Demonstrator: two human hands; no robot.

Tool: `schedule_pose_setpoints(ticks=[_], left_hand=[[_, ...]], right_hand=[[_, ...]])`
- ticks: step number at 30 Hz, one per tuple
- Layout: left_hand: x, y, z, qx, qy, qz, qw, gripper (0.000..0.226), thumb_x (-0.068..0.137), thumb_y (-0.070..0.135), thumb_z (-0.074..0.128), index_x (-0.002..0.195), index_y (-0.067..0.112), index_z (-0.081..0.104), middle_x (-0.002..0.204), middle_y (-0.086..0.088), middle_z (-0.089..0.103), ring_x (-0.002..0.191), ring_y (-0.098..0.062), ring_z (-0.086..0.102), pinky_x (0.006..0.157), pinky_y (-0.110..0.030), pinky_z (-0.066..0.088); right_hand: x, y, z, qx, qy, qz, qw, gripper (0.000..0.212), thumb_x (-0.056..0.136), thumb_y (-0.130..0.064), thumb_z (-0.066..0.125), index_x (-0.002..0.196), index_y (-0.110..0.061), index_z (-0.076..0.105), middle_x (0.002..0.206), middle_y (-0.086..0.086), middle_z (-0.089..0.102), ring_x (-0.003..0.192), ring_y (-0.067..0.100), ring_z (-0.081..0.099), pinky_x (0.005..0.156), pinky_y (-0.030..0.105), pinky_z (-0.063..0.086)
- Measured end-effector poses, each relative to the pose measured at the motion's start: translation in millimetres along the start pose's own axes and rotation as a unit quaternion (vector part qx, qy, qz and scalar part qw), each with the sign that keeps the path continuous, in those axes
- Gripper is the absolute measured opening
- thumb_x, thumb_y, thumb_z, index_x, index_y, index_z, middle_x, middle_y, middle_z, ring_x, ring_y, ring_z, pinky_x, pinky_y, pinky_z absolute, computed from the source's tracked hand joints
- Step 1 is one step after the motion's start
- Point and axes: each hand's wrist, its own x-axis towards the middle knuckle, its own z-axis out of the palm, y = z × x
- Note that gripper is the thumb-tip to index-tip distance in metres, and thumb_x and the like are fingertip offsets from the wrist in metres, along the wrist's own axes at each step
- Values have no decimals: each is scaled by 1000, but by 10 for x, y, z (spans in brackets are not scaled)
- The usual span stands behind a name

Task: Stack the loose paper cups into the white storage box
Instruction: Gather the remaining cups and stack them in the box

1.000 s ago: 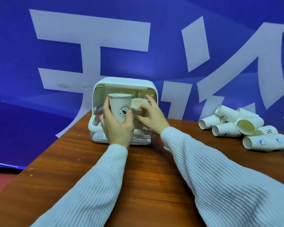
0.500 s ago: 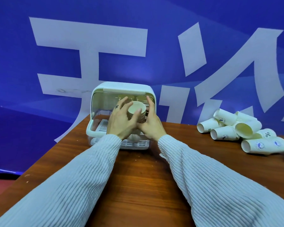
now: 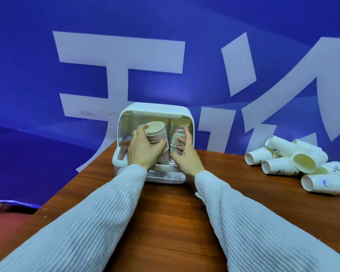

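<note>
Gripping cup stack (image 3: 157, 135): left hand (image 3: 143, 152) | right hand (image 3: 186, 154) spread | loose cups (image 3: 294, 163) right

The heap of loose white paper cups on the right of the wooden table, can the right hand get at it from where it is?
Probably yes. The right hand holds nothing, and bare brown wooden table lies between it and the heap of loose white paper cups.

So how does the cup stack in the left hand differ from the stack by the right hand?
The left stack leans to the left, while the right stack stands upright. The left hand grips the left stack with curled fingers; the right hand only touches the right stack with straight fingers. The left stack sits nearer the front of the white storage box. Both are nested paper cups, mouths up.
</note>
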Motion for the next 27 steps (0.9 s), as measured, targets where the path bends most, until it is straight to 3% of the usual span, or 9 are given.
schedule_pose_setpoints(ticks=[4,12,16,20,23,27], left_hand=[[177,-132,-102,72,26,-41,996,70,82,46,70,141,25,39,138,-6,51,123,-31,55,96,-47,45],[567,-233,-20,123,37,-101,987,64,89,38,75,139,20,40,137,-9,54,121,-36,58,94,-51,47],[707,-242,117,130,28,-84,988,62,93,26,70,144,13,37,141,-16,50,127,-39,53,99,-52,45],[768,-325,171,98,21,-65,993,61,94,18,66,147,10,36,144,-18,45,128,-40,52,106,-53,41],[714,-354,177,88,-8,-65,994,71,94,18,66,153,11,28,149,-20,40,132,-41,49,111,-57,38],[575,-343,146,79,-7,-28,996,79,93,14,63,159,9,20,161,-17,30,145,-34,35,117,-50,30]], right_hand=[[-17,7,-27,-58,-17,-2,998,102,90,-23,68,158,-50,-3,160,1,43,142,20,49,117,54,40],[-25,37,40,-172,-57,-17,983,96,91,-46,61,156,-54,-9,155,-15,49,134,26,57,112,49,40],[-12,61,16,-179,-69,-23,981,95,90,-48,61,157,-54,-7,148,-18,54,132,24,57,113,50,41],[3,96,24,-180,-74,-27,981,93,85,-52,59,154,-57,-4,140,-20,59,110,25,66,108,51,44],[11,105,32,-183,-73,-28,980,93,85,-52,59,154,-57,-3,138,-21,60,109,24,66,108,51,44],[-1,97,17,-181,-77,-17,980,87,85,-53,58,154,-57,4,136,-22,61,115,23,64,108,49,43]])
